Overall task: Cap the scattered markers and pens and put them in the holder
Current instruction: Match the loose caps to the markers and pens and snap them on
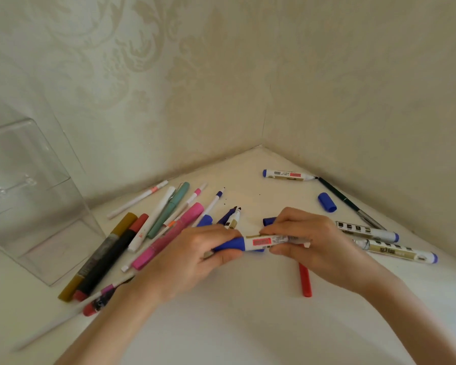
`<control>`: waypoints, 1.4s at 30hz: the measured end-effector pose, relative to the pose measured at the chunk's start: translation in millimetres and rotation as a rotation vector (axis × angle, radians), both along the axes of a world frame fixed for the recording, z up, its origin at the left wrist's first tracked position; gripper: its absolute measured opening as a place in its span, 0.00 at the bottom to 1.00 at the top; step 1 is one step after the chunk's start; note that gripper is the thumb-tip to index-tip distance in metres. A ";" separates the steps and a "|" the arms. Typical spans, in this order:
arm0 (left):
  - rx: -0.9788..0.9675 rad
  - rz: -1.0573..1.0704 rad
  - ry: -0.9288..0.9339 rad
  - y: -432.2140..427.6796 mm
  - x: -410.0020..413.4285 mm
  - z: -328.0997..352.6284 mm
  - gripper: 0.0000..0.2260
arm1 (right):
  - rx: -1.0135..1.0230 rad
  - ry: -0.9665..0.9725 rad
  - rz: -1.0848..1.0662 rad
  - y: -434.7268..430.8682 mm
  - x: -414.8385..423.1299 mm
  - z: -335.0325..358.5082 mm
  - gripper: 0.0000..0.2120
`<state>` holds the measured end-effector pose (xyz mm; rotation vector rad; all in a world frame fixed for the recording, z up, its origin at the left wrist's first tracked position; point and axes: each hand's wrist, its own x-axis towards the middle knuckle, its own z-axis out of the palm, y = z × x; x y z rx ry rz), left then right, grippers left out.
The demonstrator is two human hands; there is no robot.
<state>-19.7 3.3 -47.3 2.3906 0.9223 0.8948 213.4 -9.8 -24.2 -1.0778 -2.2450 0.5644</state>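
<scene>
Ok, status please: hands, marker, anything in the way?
Left hand and right hand both grip one blue marker, cap end left. Holder far left, scattered pens between.

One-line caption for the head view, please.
Left hand and right hand grip a blue-and-white marker amid scattered pens; clear holder stands left.

Between my left grip [192, 256] and right grip [313, 238]: one white-barrelled blue marker [261, 242]. Right of them, three more such markers [287, 175] [366, 229] [398, 251], one free blue cap [327, 202], one dark green pen [337, 193]. Nearer me, one red pen [305, 280]. Far left, one clear holder [37, 206].
</scene>
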 end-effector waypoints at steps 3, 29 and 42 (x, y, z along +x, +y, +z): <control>-0.054 0.167 -0.113 2.8 1.4 9.8 0.16 | -0.021 0.007 -0.054 17.8 -5.1 15.8 0.10; -0.047 0.741 0.237 24.5 16.1 -7.6 0.10 | 0.121 -0.210 -0.469 45.6 -20.2 -8.6 0.09; -0.275 0.810 0.042 14.3 -15.3 -1.2 0.17 | -0.040 -0.312 -0.626 31.7 13.8 -17.4 0.14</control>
